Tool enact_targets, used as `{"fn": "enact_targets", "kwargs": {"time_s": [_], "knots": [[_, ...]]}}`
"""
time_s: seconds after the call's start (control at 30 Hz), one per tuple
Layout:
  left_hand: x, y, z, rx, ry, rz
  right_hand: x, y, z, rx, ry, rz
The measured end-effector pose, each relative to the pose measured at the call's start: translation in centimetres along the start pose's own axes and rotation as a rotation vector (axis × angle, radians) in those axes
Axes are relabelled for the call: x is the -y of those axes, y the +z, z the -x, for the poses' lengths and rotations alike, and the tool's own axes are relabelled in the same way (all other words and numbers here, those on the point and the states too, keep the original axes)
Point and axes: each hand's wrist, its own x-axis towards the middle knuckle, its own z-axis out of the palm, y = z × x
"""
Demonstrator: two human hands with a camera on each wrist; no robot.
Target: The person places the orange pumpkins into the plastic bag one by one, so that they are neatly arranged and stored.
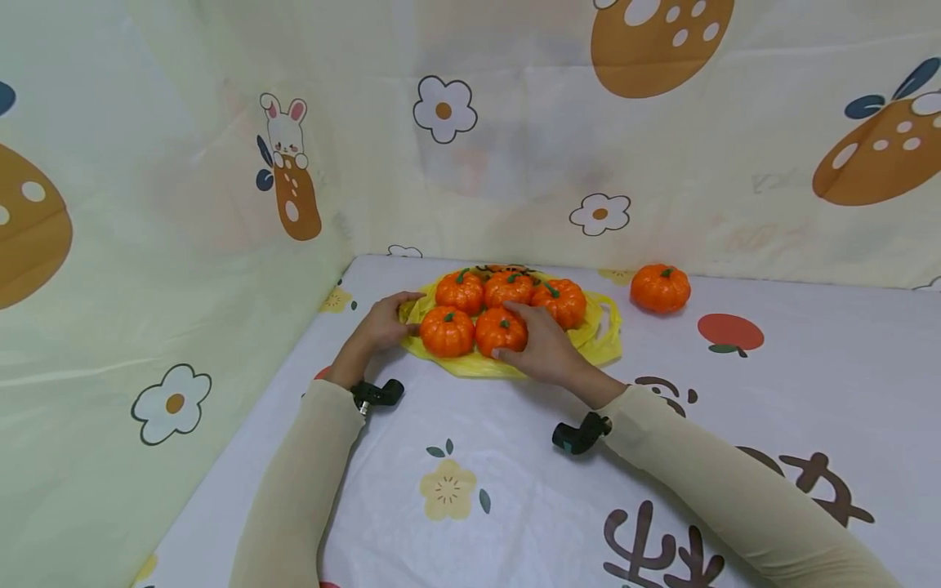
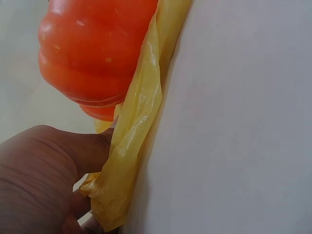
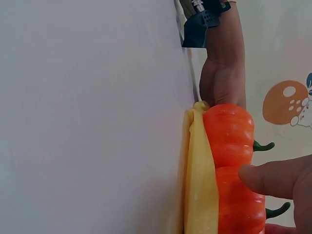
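Several small orange pumpkins (image 1: 447, 331) with green stems sit in two rows on a yellow plastic bag (image 1: 604, 351). My left hand (image 1: 382, 324) is at the bag's left edge, and in the left wrist view its thumb and fingers pinch the crumpled yellow plastic (image 2: 134, 146). My right hand (image 1: 547, 349) holds the front right pumpkin (image 1: 500, 331), thumb on the front and fingers over the far side. Its thumb (image 3: 273, 178) presses that pumpkin's side in the right wrist view. Part of the bag lies hidden under the pumpkins.
One more pumpkin (image 1: 660, 288) stands apart to the right of the bag, near the back wall. A white printed cloth (image 1: 515, 490) covers the table. Patterned sheets (image 1: 515, 163) hang behind and on the left.
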Motion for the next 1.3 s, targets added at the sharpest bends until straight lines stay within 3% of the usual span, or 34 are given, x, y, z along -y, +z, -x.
{"fn": "enact_targets", "kwargs": {"time_s": [0.3,0.53,0.77,1.03,1.2,1.3], "knots": [[0.1,0.1,0.0,0.009,-0.009,-0.006,0.5,-1.7,1.4,0.042,-0.043,0.063],[0.0,0.0,-0.1,0.014,0.003,-0.011,0.1,-4.1,3.0,0.003,-0.111,0.024],[-0.1,-0.1,0.1,0.016,-0.006,0.006,-0.7,-6.7,3.7,-0.024,0.009,-0.131],[0.1,0.0,0.0,0.032,0.012,0.010,-1.1,-9.1,3.8,-0.043,0.105,-0.383],[0.1,0.0,0.1,0.016,0.004,0.005,-1.5,-10.7,3.7,-0.068,0.118,-0.411],[-0.1,0.0,0.1,0.011,0.001,0.011,-1.9,-11.8,3.8,-0.141,0.115,-0.390]]}}
